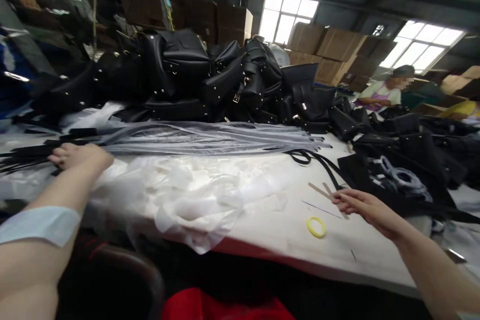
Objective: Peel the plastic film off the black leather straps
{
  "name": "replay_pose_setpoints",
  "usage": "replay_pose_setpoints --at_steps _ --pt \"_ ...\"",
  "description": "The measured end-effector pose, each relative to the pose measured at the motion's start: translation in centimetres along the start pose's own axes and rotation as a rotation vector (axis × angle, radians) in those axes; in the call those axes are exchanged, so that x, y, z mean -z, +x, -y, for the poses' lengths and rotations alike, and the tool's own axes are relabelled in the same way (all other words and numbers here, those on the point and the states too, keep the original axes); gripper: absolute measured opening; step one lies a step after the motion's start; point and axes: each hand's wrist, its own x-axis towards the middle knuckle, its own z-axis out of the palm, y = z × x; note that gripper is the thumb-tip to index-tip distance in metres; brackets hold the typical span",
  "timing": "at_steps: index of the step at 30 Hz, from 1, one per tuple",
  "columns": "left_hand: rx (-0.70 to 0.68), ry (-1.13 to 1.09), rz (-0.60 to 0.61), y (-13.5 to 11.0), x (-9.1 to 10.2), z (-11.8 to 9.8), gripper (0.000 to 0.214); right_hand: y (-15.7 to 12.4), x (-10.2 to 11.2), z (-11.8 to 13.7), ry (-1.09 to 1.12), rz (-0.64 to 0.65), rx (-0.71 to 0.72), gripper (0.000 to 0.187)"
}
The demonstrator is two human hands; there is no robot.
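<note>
My left hand (77,156) lies on the left end of a long bundle of grey and black straps (210,141) spread across the white table (285,230); its fingers curl down onto the strap ends. My right hand (365,207) hovers over the table at the right, fingers stretched out and empty, beside thin brown strips (323,191) and a black strap loop (315,159). A yellow ring (316,226) lies just left of that hand. A pale bandage (39,224) wraps my left forearm.
A big heap of black bags (210,77) fills the back of the table. Crumpled clear plastic (195,195) covers the middle. More black bags and white cord coils (403,177) lie at the right. Another person (386,91) works at the far right. Cardboard boxes (333,45) stand behind.
</note>
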Motion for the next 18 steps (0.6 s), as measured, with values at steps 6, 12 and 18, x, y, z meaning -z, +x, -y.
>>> replay_pose_setpoints --at_steps 6,12,18 --pt "-0.331 -0.319 -0.181 -7.6 1.3 -12.6 0.039 -3.0 -7.7 -1.1 -0.055 0.29 0.094 0.043" --pt "-0.603 -0.742 -0.045 -18.3 1.5 -22.6 0.012 -7.9 -11.1 -3.6 -0.248 0.344 0.268 0.025" --pt "-0.738 -0.835 0.226 -30.4 -0.8 -31.2 0.009 -10.8 -11.1 -9.9 0.003 0.249 0.082 0.031"
